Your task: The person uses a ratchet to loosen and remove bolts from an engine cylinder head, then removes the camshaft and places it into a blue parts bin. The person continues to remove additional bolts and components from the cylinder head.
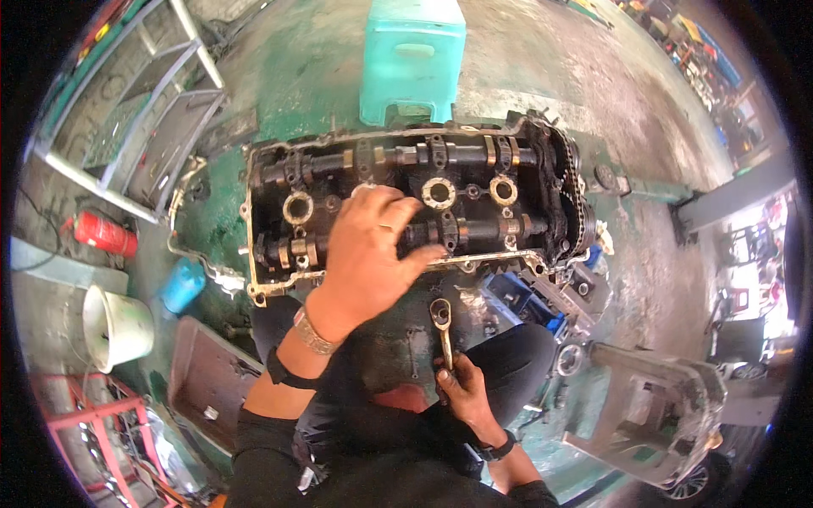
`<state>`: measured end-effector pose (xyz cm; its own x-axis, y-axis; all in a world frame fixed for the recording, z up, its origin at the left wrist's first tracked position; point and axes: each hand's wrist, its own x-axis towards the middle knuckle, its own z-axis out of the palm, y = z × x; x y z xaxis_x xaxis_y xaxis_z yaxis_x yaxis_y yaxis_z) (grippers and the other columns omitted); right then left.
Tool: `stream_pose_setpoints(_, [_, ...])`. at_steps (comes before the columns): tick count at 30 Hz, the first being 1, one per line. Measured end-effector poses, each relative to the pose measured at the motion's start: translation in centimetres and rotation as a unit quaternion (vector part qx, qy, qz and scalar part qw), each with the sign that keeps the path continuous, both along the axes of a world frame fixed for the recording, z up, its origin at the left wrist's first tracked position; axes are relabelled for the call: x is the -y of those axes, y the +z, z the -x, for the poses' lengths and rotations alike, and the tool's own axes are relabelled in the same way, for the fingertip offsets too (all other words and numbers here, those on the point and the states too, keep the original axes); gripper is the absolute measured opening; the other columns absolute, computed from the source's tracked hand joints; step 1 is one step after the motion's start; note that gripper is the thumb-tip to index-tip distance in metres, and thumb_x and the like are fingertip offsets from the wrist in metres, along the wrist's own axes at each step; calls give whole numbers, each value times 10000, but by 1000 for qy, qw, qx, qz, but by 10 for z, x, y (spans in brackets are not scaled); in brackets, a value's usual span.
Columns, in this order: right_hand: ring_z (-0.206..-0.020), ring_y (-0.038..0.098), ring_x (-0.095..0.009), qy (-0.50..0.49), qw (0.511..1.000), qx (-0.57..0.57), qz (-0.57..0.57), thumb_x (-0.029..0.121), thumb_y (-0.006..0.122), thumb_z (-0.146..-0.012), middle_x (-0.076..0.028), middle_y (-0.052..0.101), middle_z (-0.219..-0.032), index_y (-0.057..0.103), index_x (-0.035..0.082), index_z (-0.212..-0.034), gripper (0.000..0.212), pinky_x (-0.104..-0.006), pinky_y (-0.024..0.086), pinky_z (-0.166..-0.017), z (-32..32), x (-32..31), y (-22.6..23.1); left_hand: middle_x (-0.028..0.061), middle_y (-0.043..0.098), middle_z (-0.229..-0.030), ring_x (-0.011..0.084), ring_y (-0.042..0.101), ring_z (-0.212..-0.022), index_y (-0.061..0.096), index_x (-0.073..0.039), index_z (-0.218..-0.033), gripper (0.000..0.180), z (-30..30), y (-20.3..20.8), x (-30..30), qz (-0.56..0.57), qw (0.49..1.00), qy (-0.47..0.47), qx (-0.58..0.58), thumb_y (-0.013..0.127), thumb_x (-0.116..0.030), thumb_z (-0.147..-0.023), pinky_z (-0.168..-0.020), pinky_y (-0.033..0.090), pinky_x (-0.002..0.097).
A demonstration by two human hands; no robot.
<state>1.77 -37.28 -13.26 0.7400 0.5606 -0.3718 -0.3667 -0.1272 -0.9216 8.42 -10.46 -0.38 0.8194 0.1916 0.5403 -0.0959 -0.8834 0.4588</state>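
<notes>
A: Start nearest. What is by the person's lap?
B: The right hand (466,394), wrapped around the handle of a ratchet wrench (446,339). The tool's round head points to the far side, short of the engine.

A: Anything beside that?
B: To the right, a grey plastic stool (584,449), with a scuffed surface. To the left, a white bucket (135,330). A little farther, a blue tray (523,306) sits right of the wrench, and a blue container (184,286) is on the left.

A: And the other hand?
B: The left hand (368,254) is well apart from the right, palm down over the engine cylinder head (449,224). Its fingers are half curled, its thumb away from them. Whether the fingertips touch metal, I cannot tell.

A: Where is that engine part?
B: Just beyond the knees, stretching left to right. 2 camshafts (406,156) run along it, 3 pale rings (426,193) show plainly between them, and a chain (572,182) is at the right end.

A: Farthest?
B: A red cylinder (103,234) at left, then a teal stool (412,76) beyond the engine part.
</notes>
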Motion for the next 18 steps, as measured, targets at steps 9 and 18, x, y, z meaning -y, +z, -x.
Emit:
stream_pose_setpoints(9, [-610,504,-70,20,999,16,21,118,695,-921,-7,583,-739,607,-17,-1051,208,-248,423,-538,-13,5,-10,175,618,-1058,362,606,-959,641,11,-1088,649,-32,-2,22,-62,992,-51,-99,856,-408,-641,-830,504,434])
stream_pose_setpoints(18, [-667,715,-202,86,996,21,8,164,721,-905,-145,709,-729,600,-51,-1034,278,-341,554,-611,-26,5,9,177,640,-1035,349,635,-901,650,13,-1087,553,-38,-2,21,-56,991,-68,-105,864,-198,-623,-806,525,393])
